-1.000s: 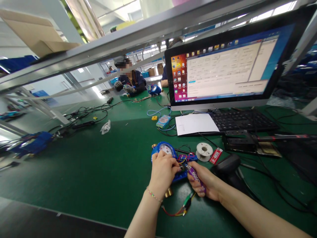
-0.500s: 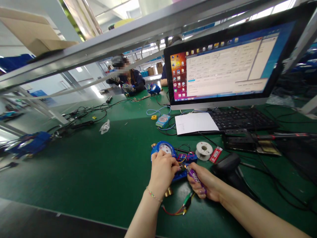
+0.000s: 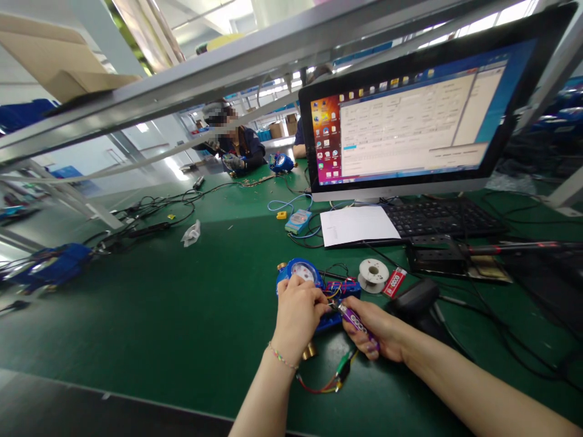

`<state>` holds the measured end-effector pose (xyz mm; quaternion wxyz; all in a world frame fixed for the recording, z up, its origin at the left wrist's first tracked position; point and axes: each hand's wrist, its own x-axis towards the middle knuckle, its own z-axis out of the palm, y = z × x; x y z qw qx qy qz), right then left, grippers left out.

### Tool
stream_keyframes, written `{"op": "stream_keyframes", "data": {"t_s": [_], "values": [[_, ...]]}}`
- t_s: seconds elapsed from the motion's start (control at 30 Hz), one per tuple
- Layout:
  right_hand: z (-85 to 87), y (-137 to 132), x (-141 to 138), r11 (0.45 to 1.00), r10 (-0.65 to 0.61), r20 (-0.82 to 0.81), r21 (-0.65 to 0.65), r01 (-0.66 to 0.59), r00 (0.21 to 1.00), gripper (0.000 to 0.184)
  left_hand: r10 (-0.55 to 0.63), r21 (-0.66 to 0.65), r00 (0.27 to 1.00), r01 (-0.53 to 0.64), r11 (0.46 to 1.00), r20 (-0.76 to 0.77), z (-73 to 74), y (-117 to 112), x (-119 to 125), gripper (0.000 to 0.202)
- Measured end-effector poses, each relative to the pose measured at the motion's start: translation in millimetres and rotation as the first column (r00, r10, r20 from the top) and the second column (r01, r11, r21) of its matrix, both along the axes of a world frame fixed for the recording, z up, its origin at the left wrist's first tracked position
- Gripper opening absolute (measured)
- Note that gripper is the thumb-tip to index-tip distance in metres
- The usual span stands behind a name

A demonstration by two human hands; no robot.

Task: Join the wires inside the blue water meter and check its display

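Nearest you, just this side of the blue meter (image 3: 304, 280), a loop of red and green clip leads (image 3: 334, 376) lies on the green mat (image 3: 182, 328), and a brass fitting (image 3: 310, 351) peeks out beneath your wrist. Your left hand (image 3: 297, 315) is curled down over the meter's body, fingers pressed onto its open wiring compartment, pinning it to the mat. Your right hand (image 3: 380, 337) is closed in a pencil-like pinch around a slim purple tool (image 3: 357, 320), its tip meeting the coloured wires (image 3: 339, 290) at the meter's right side. The meter looks heavy and rigid with its brass ends, so the blue housing is probably the safest place to bear down; the thin wires and small board look delicate and would likely not stand pulling. The round dial face is best left untouched. Just right of the meter sit a white solder spool (image 3: 373, 274) and a red label (image 3: 394, 283), then a black scanner (image 3: 412, 297). Beyond the meter lie a white sheet (image 3: 357, 226), the keyboard (image 3: 446, 218) and the monitor (image 3: 419, 115). Far behind the meter, another person (image 3: 237, 152) works at the same bench.
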<state>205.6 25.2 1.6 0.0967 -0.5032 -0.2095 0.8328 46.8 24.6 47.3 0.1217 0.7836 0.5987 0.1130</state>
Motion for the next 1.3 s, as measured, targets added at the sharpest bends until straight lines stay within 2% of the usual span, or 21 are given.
{"op": "stream_keyframes", "data": {"t_s": [0.47, 0.57, 0.67, 0.73, 0.8, 0.83, 0.9, 0.97, 1.0, 1.13, 1.3], "values": [[-8.5, -7, -4, 0.984, -0.176, -0.097, -0.02, 0.175, 0.98, 0.055, 0.001, -0.007, 1.0, -0.001, 1.0, 0.012, -0.6, 0, -1, 0.018], [-9.3, -11, -3, 0.979, -0.193, -0.08, 0.049, 0.197, 0.978, 0.056, 0.004, -0.008, 1.0, -0.003, 1.0, 0.014, -0.1, 0, -2, 0.019], [-10.7, -18, -1, 0.951, -0.215, -0.031, 0.223, 0.216, 0.976, 0.058, 0.007, -0.023, 1.0, -0.007, 1.0, -0.003, 2.1, 0, -1, 0.015], [-11.1, -21, 3, 0.882, -0.26, 0.011, 0.409, 0.233, 0.965, 0.05, 0.013, -0.042, 1.0, -0.014, 0.999, -0.022, 4.2, -1, 1, 0.012], [-10.7, -22, 7, 0.777, -0.317, 0.031, 0.581, 0.241, 0.948, 0.032, 0.014, -0.04, 0.998, -0.016, 0.999, -0.056, 6.1, -2, 4, 0.011], [-10.4, -21, 9, 0.706, -0.326, 0.041, 0.675, 0.214, 0.944, 0.025, 0.016, -0.029, 0.997, -0.018, 0.999, -0.074, 6.7, -4, 5, 0.011], [-10.7, -15, 12, 0.524, -0.285, 0.081, 0.848, 0.084, 0.955, 0.023, 0.035, -0.001, 0.995, -0.035, 0.999, -0.09, 7.3, -6, 8, 0.011], [-13.4, -7, 13, 0.349, -0.221, 0.147, 0.935, -0.063, 0.964, 0.024, 0.062, 0.001, 0.996, -0.063, 0.998, -0.067, 7.3, -7, 9, 0.013], [-15.9, -2, 12, 0.301, -0.2, 0.175, 0.947, -0.109, 0.964, 0.023, 0.077, -0.01, 0.996, -0.077, 0.997, -0.046, 7.3, -8, 9, 0.013], [-27.2, 14, 9, 0.276, -0.199, 0.204, 0.95, -0.145, 0.959, 0.017, 0.119, -0.049, 0.991, -0.116, 0.992, 0.063, 7.5, -8, 7, 0.01], [-31.0, 20, 9, 0.208, -0.18, 0.234, 0.958, -0.195, 0.955, 0.01, 0.15, -0.035, 0.982, -0.147, 0.989, 0.113, 6.7, -8, 7, 0.005]]}}
